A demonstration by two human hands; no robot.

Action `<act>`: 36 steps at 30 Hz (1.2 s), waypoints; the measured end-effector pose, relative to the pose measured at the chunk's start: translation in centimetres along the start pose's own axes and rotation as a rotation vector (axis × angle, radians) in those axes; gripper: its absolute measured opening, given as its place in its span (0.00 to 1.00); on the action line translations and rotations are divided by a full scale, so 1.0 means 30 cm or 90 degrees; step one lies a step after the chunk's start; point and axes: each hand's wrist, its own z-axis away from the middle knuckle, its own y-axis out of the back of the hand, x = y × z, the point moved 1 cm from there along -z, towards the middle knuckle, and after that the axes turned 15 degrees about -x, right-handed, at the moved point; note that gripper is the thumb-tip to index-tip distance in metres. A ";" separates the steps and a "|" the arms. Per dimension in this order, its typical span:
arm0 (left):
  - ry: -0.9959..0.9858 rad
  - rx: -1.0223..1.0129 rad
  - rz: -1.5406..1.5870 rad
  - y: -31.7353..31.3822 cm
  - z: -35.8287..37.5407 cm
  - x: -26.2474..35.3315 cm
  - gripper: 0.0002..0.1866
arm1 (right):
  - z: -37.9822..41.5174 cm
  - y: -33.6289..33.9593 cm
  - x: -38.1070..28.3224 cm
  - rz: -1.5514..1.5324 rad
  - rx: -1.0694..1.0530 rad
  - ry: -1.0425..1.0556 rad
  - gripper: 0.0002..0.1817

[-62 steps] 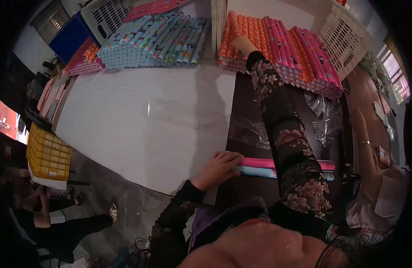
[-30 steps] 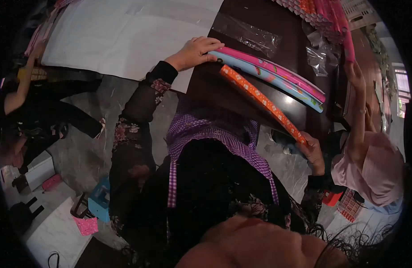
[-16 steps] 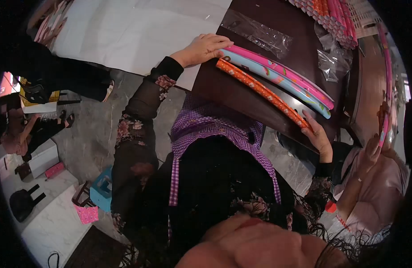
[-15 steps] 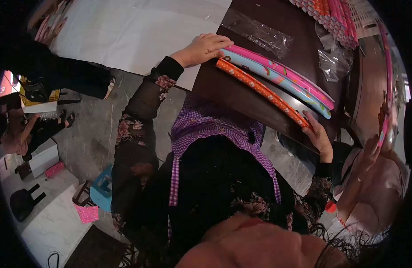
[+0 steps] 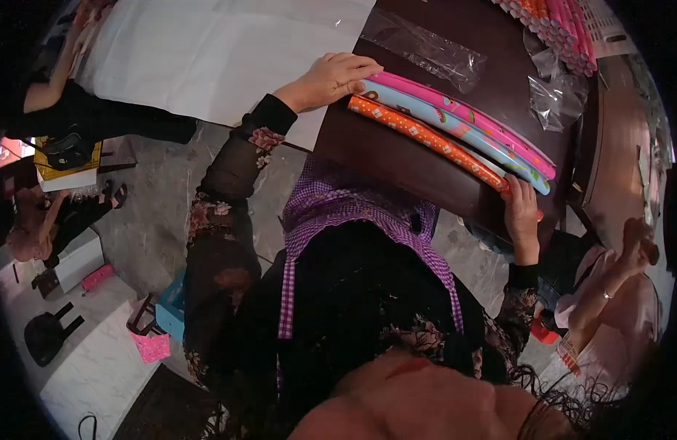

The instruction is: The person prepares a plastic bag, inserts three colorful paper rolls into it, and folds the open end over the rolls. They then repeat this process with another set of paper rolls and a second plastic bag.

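Three rolls of patterned wrapping paper lie side by side on the dark table: a pink roll [image 5: 463,113], a light blue roll [image 5: 455,130] and an orange roll [image 5: 426,139] with a white pattern. My left hand [image 5: 329,79] is closed at the left ends of the pink and blue rolls, fingertips over the pink one. At the orange roll's right end my right hand [image 5: 523,216] has its fingers closed around the tip, partly hiding it. The orange roll lies nearest my body, slightly apart from the blue one at its right end.
Clear plastic wrappers [image 5: 430,50] lie behind the rolls. Stacked pink and orange rolls [image 5: 562,29] stand at the back right by a white basket [image 5: 606,26]. White sheeting [image 5: 228,55] covers the left surface. Co-workers are on both sides; one's hand [image 5: 635,246] shows at right.
My right hand has shifted onto the orange roll's end, and that roll has moved slightly left. My left hand stays at the left ends. The right co-worker's long pink roll no longer shows in hand.
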 end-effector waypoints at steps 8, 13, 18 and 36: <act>0.011 -0.029 0.015 0.022 -0.001 0.027 0.33 | -0.025 -0.056 0.005 0.091 0.034 -0.032 0.20; 0.018 -0.049 0.026 0.029 0.000 0.033 0.33 | -0.036 -0.079 0.006 0.112 0.094 -0.031 0.20; 0.033 -0.096 0.037 0.031 0.000 0.034 0.40 | -0.042 -0.079 0.007 0.080 0.083 -0.056 0.18; 0.050 -0.088 -0.013 0.048 0.008 0.079 0.43 | -0.172 -0.045 -0.123 0.065 0.172 -0.022 0.33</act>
